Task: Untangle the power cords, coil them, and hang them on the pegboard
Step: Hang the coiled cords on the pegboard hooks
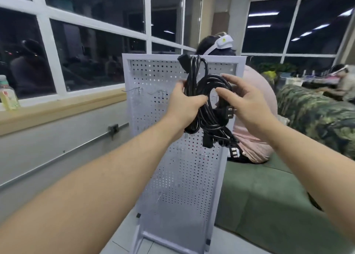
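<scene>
A tangled bundle of black power cords hangs in the air in front of a white pegboard that stands upright on the floor. My left hand grips the bundle at its left side. My right hand touches the bundle's right side, thumb through a loop and fingers spread over the top. A plug with metal prongs sticks out beside my right palm. Other connectors dangle below. Metal hooks stick out of the pegboard's upper left.
Behind the pegboard a person in pink with a white headset sits on a green mat. A camouflage cushion lies to the right. A drink bottle stands on the wooden windowsill at left.
</scene>
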Action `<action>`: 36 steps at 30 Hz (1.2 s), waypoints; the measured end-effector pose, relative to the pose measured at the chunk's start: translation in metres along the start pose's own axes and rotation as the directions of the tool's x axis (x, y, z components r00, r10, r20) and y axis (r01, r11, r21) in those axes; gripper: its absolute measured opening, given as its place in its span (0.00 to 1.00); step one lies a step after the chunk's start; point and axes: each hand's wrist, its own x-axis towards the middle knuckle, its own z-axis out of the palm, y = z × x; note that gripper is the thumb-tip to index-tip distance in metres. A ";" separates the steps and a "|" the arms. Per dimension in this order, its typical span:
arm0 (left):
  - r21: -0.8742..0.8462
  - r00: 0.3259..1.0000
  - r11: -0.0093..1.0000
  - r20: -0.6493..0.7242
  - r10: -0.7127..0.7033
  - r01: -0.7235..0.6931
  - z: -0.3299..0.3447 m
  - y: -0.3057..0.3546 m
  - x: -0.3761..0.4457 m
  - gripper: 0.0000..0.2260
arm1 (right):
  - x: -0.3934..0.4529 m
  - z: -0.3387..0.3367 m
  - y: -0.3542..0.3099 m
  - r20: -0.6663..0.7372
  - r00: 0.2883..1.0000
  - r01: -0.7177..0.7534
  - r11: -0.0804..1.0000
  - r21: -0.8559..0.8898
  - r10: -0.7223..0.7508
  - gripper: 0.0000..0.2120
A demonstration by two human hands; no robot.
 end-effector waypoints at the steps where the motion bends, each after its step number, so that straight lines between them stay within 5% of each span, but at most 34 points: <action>1: 0.001 1.000 1.000 -0.001 0.007 -0.007 0.006 0.000 0.004 0.16 | 0.002 -0.004 -0.001 -0.020 0.999 0.025 0.998 -0.060 -0.026 0.18; 5: 0.016 0.999 0.999 0.009 0.036 -0.036 0.023 -0.004 0.015 0.15 | 0.009 -0.019 0.005 -0.050 0.995 0.076 0.977 -0.201 -0.088 0.17; 8: 0.024 0.999 0.999 0.007 0.033 -0.033 0.028 -0.011 0.021 0.15 | 0.013 -0.019 0.009 -0.020 1.000 -0.012 0.984 -0.177 0.009 0.17; 12: 0.008 1.000 1.000 -0.006 0.006 -0.006 0.030 -0.015 0.028 0.15 | 0.020 -0.020 0.021 0.008 0.999 -0.045 0.986 -0.160 0.046 0.30; 17: -0.021 0.998 0.998 0.034 -0.052 0.053 0.025 -0.017 0.033 0.14 | 0.025 -0.018 0.021 0.034 0.991 -0.129 0.991 -0.019 0.130 0.15; 36: -0.135 0.983 0.981 0.135 -0.123 0.142 0.003 -0.038 0.049 0.14 | 0.035 -0.003 0.030 0.025 0.988 -0.151 0.988 -0.022 0.152 0.13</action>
